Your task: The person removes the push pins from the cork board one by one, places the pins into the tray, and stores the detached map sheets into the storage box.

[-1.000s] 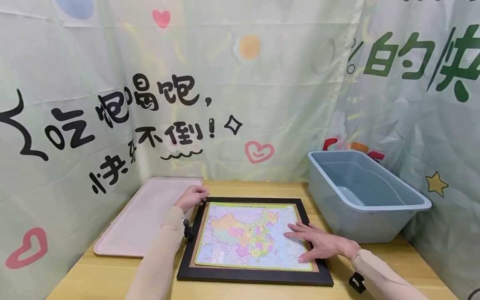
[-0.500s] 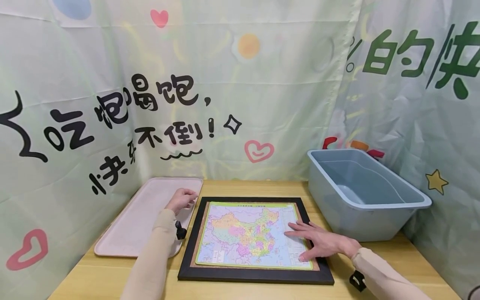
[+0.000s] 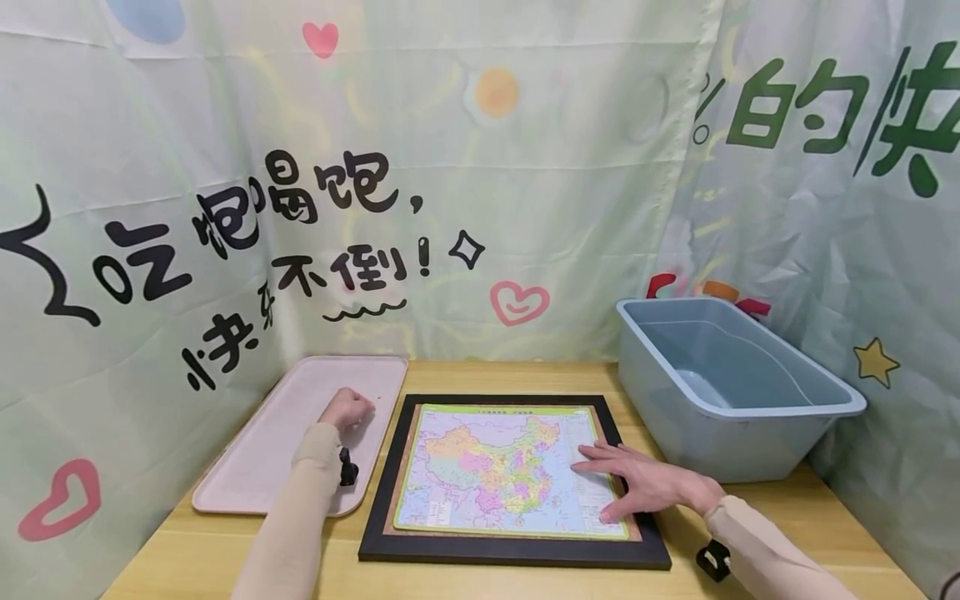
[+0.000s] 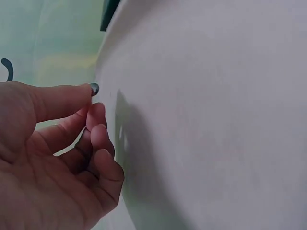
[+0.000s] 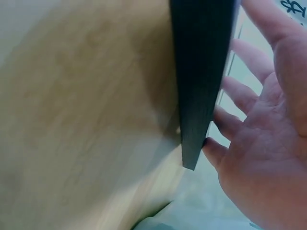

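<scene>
My left hand is over the tray, with its fingers curled. In the left wrist view a small, shiny, round-headed thumbtack is pinched at the tip of the thumb; its pin is hidden. A colourful map sheet lies on a brown board inside a black frame. My right hand rests with spread fingers on the map's right edge and reaches across the frame's right side. Seen from the right wrist, its fingers lie along the black frame edge.
On the right of the wooden table stands a deep blue-grey plastic tub. A tiny dark speck is on the tray near its right edge. Printed fabric hangs behind and on both sides.
My left hand has moved from the frame's upper left corner leftward and nearer, over the tray. My right hand stays on the map's right edge. Map and frame have not visibly shifted.
</scene>
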`<state>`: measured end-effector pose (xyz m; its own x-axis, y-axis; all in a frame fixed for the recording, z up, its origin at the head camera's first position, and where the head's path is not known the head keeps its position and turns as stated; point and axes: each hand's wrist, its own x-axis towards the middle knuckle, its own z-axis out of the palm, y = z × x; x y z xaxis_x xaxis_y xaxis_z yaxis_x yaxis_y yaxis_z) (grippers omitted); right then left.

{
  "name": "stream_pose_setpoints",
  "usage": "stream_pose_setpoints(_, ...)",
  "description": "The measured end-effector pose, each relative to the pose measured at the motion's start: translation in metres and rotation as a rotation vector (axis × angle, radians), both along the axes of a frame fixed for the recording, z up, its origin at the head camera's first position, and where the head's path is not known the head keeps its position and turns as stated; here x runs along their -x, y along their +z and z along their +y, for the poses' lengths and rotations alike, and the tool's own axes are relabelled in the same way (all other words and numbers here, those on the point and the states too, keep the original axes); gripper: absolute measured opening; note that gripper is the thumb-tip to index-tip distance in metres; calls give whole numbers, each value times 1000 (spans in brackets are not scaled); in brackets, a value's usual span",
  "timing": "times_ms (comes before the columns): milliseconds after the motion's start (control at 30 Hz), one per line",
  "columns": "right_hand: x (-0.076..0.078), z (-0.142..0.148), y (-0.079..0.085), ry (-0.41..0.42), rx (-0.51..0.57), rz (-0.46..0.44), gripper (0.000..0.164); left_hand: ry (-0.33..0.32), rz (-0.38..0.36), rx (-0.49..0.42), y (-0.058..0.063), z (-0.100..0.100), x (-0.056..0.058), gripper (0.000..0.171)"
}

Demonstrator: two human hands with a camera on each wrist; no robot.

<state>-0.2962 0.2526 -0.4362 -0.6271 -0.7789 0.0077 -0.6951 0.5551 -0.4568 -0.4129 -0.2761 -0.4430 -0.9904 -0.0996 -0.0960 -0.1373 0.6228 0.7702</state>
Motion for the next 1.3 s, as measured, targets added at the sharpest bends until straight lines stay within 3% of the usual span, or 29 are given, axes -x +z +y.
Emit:
stream_pose_setpoints(233, 0, -3, 1, -1, 6, 47, 70, -25, -28, 30, -7, -7, -1, 23)
stream_pose_setpoints(500, 1, -4, 9, -50, 1, -14, 70, -7, -30, 95, 0, -3, -4, 18)
stream_pose_setpoints(733, 2, -6, 8, -93, 8, 50, 62, -8, -16, 66, -2, -2, -1, 11)
stream_pose_setpoints(867, 4, -8, 5, -157, 29, 77, 56, -3, 0, 61, -3, -2, -3, 11)
stream_pose_setpoints(1100, 8, -16, 4, -245, 24, 174, 49, 17, 86, 141, 3, 5, -12, 16)
stream_pose_setpoints(1300, 9, -21, 1, -349, 42, 205, 42, -34, 105, 179, 6, 15, -20, 17)
